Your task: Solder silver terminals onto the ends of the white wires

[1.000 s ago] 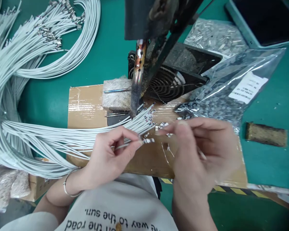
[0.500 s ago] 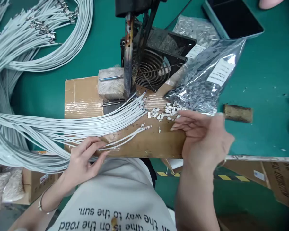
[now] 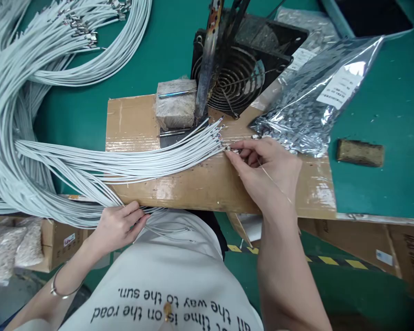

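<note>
My left hand (image 3: 120, 225) is closed around several thin white wires (image 3: 155, 210) at the cardboard's near edge. The far ends of these wires hang over the shirt. My right hand (image 3: 267, 168) pinches thumb and forefinger together beside the tips of a fanned bundle of white wires (image 3: 165, 161). Whatever sits in that pinch is too small to make out. Small whitish pieces (image 3: 235, 150) show under the fingers, and the hand hides most of that spot. A thin pale strand (image 3: 271, 177) runs across the right hand.
Behind the cardboard sheet (image 3: 193, 191) stand a black fan (image 3: 232, 80), a metal post (image 3: 209, 59) and a wrapped block (image 3: 175, 108). A clear bag of small dark parts (image 3: 303, 115) lies right of them. A brown block (image 3: 360, 152) and a phone-like device (image 3: 376, 16) are farther right.
My right hand has gone from open fingers over the small pieces to a pinch by the wire tips. The left hand's wires have shifted down over the shirt. The whole view has shifted.
</note>
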Demonstrator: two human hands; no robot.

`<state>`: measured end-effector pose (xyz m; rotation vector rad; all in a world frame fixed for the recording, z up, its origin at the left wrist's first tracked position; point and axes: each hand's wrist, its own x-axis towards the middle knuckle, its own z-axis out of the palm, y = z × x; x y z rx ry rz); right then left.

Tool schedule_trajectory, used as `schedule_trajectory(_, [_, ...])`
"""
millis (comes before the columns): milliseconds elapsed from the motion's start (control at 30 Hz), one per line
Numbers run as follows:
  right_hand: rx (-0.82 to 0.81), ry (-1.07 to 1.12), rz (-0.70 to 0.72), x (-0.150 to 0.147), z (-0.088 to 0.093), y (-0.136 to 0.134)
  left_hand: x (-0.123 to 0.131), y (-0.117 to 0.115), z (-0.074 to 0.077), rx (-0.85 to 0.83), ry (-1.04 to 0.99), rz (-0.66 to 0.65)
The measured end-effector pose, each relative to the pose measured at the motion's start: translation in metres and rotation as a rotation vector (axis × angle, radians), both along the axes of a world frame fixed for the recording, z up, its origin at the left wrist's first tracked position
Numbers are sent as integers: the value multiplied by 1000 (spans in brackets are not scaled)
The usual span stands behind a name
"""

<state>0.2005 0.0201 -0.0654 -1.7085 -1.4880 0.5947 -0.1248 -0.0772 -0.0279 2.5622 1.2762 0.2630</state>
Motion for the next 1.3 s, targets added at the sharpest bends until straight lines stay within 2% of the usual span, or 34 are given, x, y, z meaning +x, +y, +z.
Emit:
schedule_trajectory(67, [-4, 48, -47, 1, -4, -2, -1, 0, 2, -89, -77, 49])
schedule_trajectory(100, [-6, 73, -74, 1, -5, -2, -2, 0, 3, -117, -145, 117])
schedule_trajectory(167, [-10, 123, -128, 0, -6, -4, -4, 3, 4, -52, -239, 346])
schedule_trajectory(200, [-6, 152, -159, -1, -6, -5, -6, 4, 4, 45, -221, 480])
schedule_trajectory(267, [-4, 194, -204, -2, -5, -6, -9, 9, 3, 248, -45, 682])
schedule_trajectory(333, [5, 233, -232, -3, -2, -7, -13, 14, 2, 298, 103, 751])
schedule_trajectory(500, [48, 373, -296, -5, 0, -7, -5, 22, 3, 262, 88, 607])
schedule_trajectory(700, [56, 375, -319, -7, 0, -5, 24, 27, 2, 172, 32, 493])
schedule_trajectory(833, [37, 395, -306, -6, 1, -6, 27, 32, 7, 63, 3, 437])
schedule_trajectory(900, [36, 402, -302, -6, 1, -7, 24, 39, 15, -8, 14, 349])
schedule_trajectory(1000, [45, 417, -297, -5, 0, -7, 18, 59, 36, -190, -35, 170])
schedule_trajectory(1100, [76, 434, -303, -4, 1, -7, 21, 79, 61, -366, -132, 104])
schedule_trajectory(1167, [95, 449, -304, -3, 2, -7, 31, 89, 72, -508, -264, 50])
schedule_trajectory(1233, [108, 470, -303, -3, 2, -7, 46, 94, 75, -637, -347, -11])
schedule_trajectory(1300, [120, 490, -302, -2, 3, -8, 66, 96, 71, -722, -364, -80])
